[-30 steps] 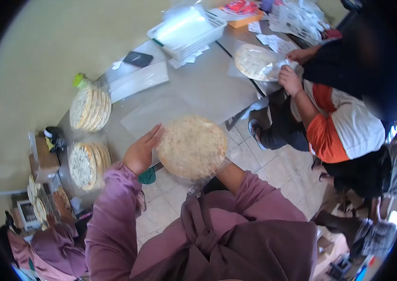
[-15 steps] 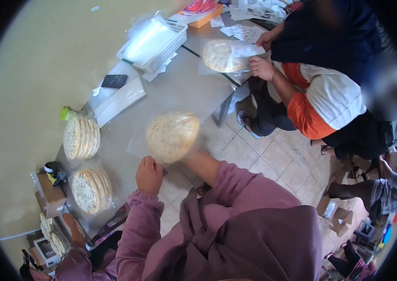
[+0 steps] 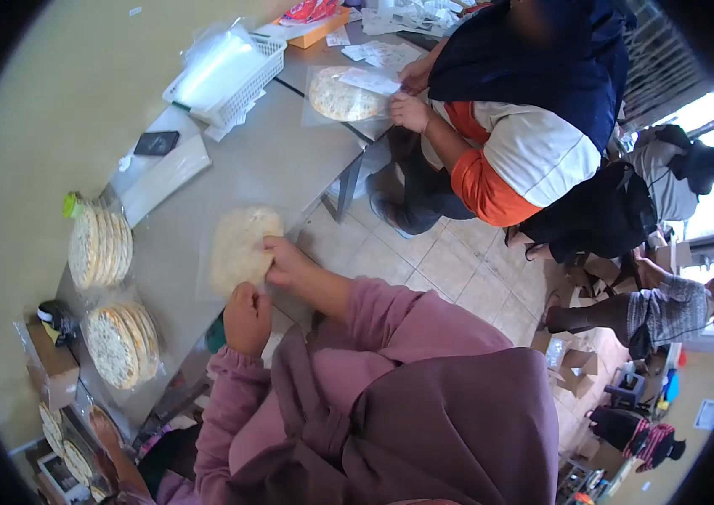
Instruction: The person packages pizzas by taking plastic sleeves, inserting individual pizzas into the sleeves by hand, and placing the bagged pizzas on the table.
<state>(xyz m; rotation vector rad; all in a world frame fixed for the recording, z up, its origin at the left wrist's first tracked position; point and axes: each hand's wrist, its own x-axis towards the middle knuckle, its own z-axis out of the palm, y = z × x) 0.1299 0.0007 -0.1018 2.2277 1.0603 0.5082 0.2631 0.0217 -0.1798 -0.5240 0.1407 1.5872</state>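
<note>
A round, pale pizza base (image 3: 243, 244) in a clear plastic bag (image 3: 208, 282) is held over the near edge of the table. My right hand (image 3: 288, 262) is closed on its right edge, the thumb over the top. My left hand (image 3: 248, 320) is closed in a fist at the bag's near edge, pinching the plastic there; its fingertips are hidden. On the table to the left stand two stacks of bagged pizzas, a farther stack (image 3: 101, 248) and a nearer stack (image 3: 123, 346), their tops speckled white.
Flat plastic bags (image 3: 165, 181) and a dark phone (image 3: 156, 143) lie by the wall. Beyond is a white basket (image 3: 252, 84) of plastic. Opposite, a co-worker (image 3: 525, 160) handles another bagged pizza (image 3: 342, 94). At lower left are a cardboard box (image 3: 52, 366) and another person's arm (image 3: 108, 438).
The bagged pizza base now shows a plainer, paler face, and my right hand has come into sight on its edge. The whole view has shifted, moving the scene leftward.
</note>
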